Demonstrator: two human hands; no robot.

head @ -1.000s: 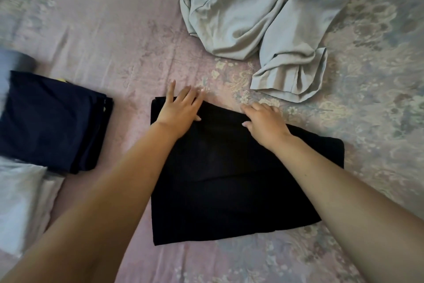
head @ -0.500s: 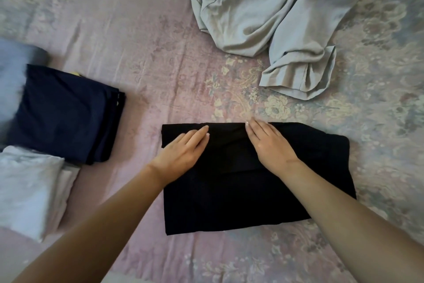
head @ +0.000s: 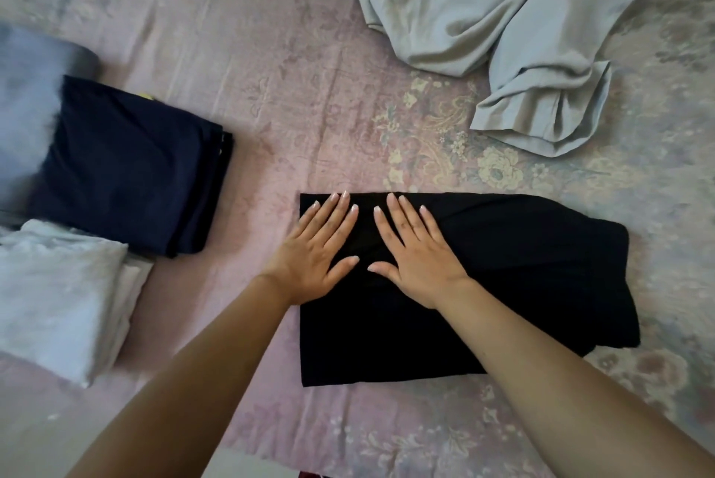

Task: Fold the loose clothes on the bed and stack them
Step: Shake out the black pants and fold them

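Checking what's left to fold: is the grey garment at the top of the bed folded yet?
No, the grey garment lies crumpled and loose on the bedsheet.

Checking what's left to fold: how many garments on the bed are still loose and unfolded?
1: the crumpled grey garment at the far right. The black garment under both hands is already folded; the navy and white ones lie folded at left.

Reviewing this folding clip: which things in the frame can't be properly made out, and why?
Head view only:
- Gray-blue item at far left: blurred and cut by the frame edge; type unclear.
- Yellow scrap behind the navy folded clothes: nearly all hidden.
- Black garment: type unclear; the left hand and right hand lie flat on it.
- Gray garment: crumpled, top cut off.
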